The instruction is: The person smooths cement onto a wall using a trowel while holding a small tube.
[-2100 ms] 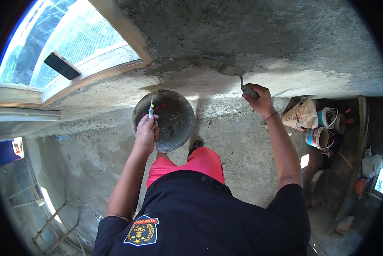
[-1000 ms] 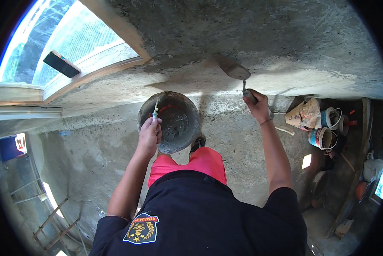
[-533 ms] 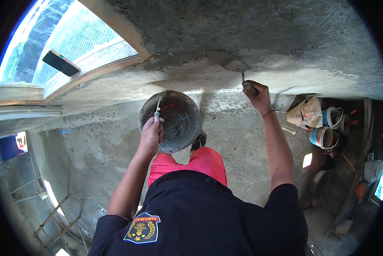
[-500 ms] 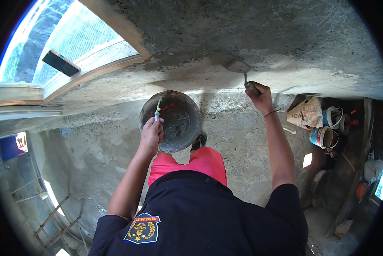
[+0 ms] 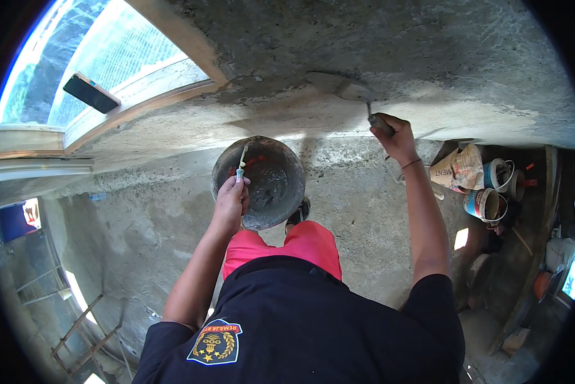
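Note:
My right hand point(image 5: 396, 139) is closed around the dark handle of a trowel point(image 5: 348, 89), whose flat grey blade lies against the rough plastered wall point(image 5: 415, 64). My left hand point(image 5: 231, 200) is closed on a pale, narrow bucket handle point(image 5: 241, 165) that crosses the mouth of a round, dark bucket point(image 5: 291, 211). Wet grey mortar point(image 5: 271, 182) lies inside the bucket, with some reddish patches by the handle. The bucket is in front of my legs, close to the foot of the wall. My left palm and the handle's near end are hidden.
A wooden-framed window point(image 5: 204, 86) is at the upper left, with a phone point(image 5: 91, 93) by its sill. To the right stand a paper sack point(image 5: 460, 169) and paint pails point(image 5: 485, 203). Wooden bars point(image 5: 86, 336) lie at the lower left over the concrete floor point(image 5: 153, 224).
The trowel blade has shifted slightly left and up along the wall, its angle changed, while my right hand has moved a little right. My left hand and the bucket have shifted slightly right together.

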Available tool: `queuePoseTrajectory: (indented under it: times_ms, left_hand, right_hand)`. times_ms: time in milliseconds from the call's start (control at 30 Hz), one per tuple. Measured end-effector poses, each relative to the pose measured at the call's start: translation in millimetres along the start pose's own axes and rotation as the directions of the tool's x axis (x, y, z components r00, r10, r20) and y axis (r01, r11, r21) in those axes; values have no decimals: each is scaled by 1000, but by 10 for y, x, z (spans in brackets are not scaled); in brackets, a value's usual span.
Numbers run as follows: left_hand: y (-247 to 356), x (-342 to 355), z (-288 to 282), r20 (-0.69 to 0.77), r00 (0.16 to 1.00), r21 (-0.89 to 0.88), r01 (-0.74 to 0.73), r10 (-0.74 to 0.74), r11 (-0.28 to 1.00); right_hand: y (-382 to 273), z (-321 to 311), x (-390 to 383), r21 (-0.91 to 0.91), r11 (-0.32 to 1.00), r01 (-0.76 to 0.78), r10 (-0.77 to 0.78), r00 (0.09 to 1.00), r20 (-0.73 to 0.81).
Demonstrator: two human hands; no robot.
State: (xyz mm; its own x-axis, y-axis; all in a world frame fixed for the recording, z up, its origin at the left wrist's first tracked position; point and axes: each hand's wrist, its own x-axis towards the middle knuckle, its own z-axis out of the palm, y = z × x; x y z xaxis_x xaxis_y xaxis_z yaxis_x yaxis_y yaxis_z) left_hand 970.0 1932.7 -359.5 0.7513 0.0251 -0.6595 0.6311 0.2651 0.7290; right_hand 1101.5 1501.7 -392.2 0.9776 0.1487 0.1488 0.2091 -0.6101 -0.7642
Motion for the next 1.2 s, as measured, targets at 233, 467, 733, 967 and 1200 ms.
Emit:
queuePoseTrajectory:
  times_ms: [233,467,733,967,1200]
  left_hand:
    - [-10,-26,-60,-13,1000,-31,20,-20,999]
    - [2,-8,-43,-12,1000,12,-17,17,1000]
    - [34,-2,-41,-29,1000,-9,5,-5,1000]
    - [18,14,-69,1,999,4,-41,41,999]
    - [-20,20,-51,3,1000,0,-18,18,1000]
  right_hand:
    - [4,-21,-95,37,998,56,-58,997,42]
    - [38,41,-35,-29,997,-65,65,998,5]
    - [2,46,-18,-20,999,46,-46,999,-3]
    - [-37,-54,-112,-15,999,48,-48,999,26]
    - [-21,95,-26,-75,992,97,-99,995,-25]
